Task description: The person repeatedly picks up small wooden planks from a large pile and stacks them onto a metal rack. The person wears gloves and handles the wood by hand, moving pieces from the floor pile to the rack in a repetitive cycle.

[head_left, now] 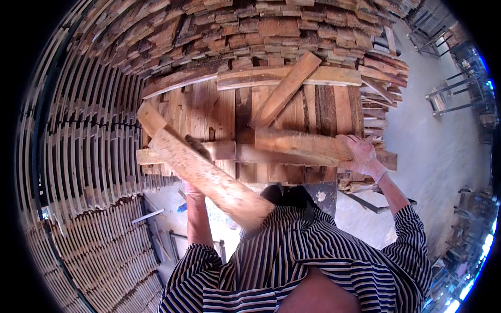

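Note:
A long, pale wooden plank (209,180) slants from the upper left down toward my striped shirt, raised above the stack and smeared by motion. My left hand (191,188) is under this plank and holds it; most of its fingers are hidden. My right hand (362,156), in a pale glove, grips the right end of a shorter wooden board (302,145), also blurred. Both lie over a stack of side-by-side boards (209,112). Another board (287,91) rests diagonally across a crosswise board (334,75) at the far side of the stack.
Behind the stack rises a tall pile of rough boards (276,28). Racks of closely spaced wooden slats (83,141) stand along the left. More board ends (386,78) jut out at the right. Metal frames (438,101) stand on the grey floor (417,141) farther right.

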Available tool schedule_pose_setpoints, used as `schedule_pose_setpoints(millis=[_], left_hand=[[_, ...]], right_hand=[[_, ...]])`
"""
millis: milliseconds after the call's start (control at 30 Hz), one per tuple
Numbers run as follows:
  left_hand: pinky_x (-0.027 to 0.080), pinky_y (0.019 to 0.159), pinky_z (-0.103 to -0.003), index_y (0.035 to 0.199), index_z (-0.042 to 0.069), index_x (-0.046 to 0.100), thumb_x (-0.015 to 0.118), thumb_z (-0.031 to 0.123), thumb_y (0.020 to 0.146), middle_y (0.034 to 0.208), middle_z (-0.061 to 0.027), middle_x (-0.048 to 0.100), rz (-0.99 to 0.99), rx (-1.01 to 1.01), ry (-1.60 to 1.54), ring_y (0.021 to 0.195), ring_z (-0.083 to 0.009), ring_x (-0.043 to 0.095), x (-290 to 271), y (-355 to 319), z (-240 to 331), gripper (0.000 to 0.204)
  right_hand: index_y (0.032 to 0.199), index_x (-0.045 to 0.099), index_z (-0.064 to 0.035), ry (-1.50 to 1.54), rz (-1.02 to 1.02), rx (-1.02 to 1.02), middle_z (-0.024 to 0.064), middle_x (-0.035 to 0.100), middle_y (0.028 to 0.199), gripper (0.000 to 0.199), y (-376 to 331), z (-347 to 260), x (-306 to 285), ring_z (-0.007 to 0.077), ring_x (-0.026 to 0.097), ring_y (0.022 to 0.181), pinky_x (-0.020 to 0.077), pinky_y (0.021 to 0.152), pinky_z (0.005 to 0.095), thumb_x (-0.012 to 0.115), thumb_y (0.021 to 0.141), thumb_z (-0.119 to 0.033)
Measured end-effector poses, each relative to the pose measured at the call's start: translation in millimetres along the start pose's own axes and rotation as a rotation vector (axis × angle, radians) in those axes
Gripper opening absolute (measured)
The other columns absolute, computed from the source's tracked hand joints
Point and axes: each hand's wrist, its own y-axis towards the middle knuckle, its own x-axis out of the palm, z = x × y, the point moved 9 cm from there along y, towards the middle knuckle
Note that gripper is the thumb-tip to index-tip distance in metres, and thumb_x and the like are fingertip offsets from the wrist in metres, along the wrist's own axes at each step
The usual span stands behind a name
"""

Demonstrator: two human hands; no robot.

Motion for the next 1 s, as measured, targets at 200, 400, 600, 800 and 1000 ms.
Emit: schedule_pose_setpoints(millis=[200,400,600,800,1000], left_hand=[[0.051,0.107,-0.046,0.142,0.012,0.057,0.077,0.036,0.093,0.135,-0.008,0.064,0.013,0.389,0.495,0.128,-0.0244,0.059,24,-93,69,0.057],[0.051,0.11,-0.047,0.152,0.015,0.046,0.062,0.058,0.098,0.148,-0.0083,0.055,0.233,0.657,1.016,0.134,-0.0245,0.054,14,-143,96,0.071],[0.051,0.109,-0.048,0.155,0.018,0.044,0.054,0.069,0.097,0.144,-0.0071,0.06,0.083,0.388,0.888,0.127,-0.0277,0.06,3,-121,87,0.078],[0.047,0.111,-0.047,0.151,0.011,0.047,0.052,0.07,0.096,0.144,-0.0092,0.059,0.137,0.556,1.186,0.128,-0.0296,0.058,-7,-100,178,0.081],[0.049,0.109,-0.047,0.142,0.005,0.057,0.064,0.066,0.091,0.135,-0.0143,0.066,0.257,0.255,0.741,0.117,-0.0335,0.065,-38,-2,149,0.08]], right_hand=[[0.151,0.046,-0.016,-0.096,-0.016,-0.108,0.0114,0.049,0.151,0.084,38,-54,53,0.0327,0.049,0.136,0.0394,0.115,0.045,0.079,0.08,-0.043],[0.152,0.044,-0.0147,-0.069,-0.028,-0.061,0.0133,0.054,0.145,0.089,47,-70,66,0.0326,0.052,0.133,0.0409,0.112,0.0468,0.081,0.078,-0.046],[0.16,0.03,-0.0094,0.284,0.101,0.111,0.0231,0.052,0.144,0.109,85,-79,29,0.0371,0.053,0.134,0.0441,0.11,0.0501,0.083,0.075,-0.052],[0.164,0.01,-0.0091,0.582,0.497,0.648,0.0254,0.045,0.143,0.129,214,-137,-1,0.042,0.058,0.124,0.0533,0.102,0.0482,0.085,0.072,-0.058],[0.157,0.031,-0.0107,0.566,0.776,0.664,0.0275,0.048,0.137,0.103,190,-119,-7,0.0472,0.057,0.12,0.0515,0.103,0.0539,0.082,0.072,-0.039]])
